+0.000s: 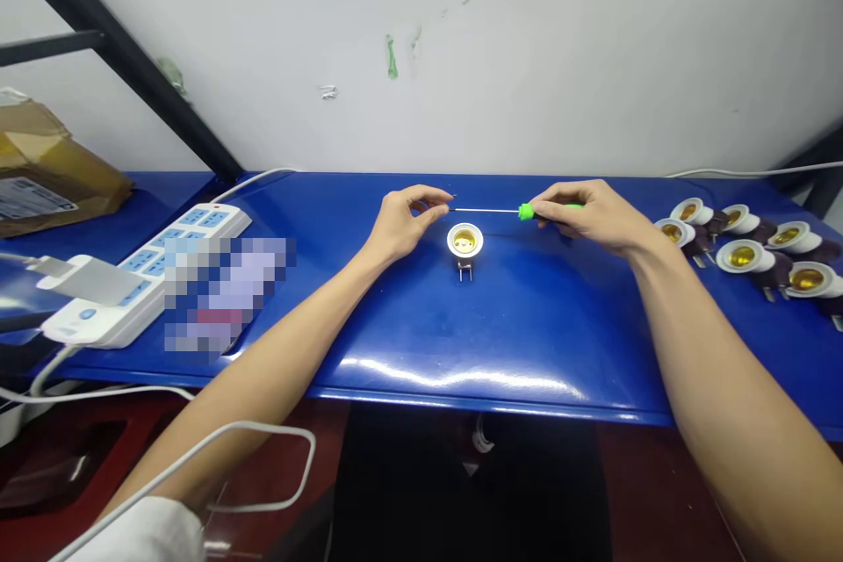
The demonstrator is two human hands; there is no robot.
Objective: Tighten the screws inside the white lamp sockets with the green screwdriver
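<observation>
A screwdriver point(487, 211) with a bright green and black handle lies level above the blue tabletop, its thin shaft pointing left. My right hand point(580, 209) is closed round the handle. At the dark tip, the thumb and forefinger of my left hand point(412, 215) come together in a loose pinch. A tiny dark speck shows by those fingertips, too small to name. Just below the shaft, a white lamp socket point(464, 241) with a gold-coloured inside lies on the table, its two plug pins facing me. Neither hand touches the socket.
Several similar lamp sockets point(742, 256) lie grouped at the right. On the left are a white power strip point(151, 272) with a plugged-in charger point(96, 279), a blurred-out flat object point(230, 294) and a cardboard box point(53, 167). A white cable point(263, 428) loops across my left forearm.
</observation>
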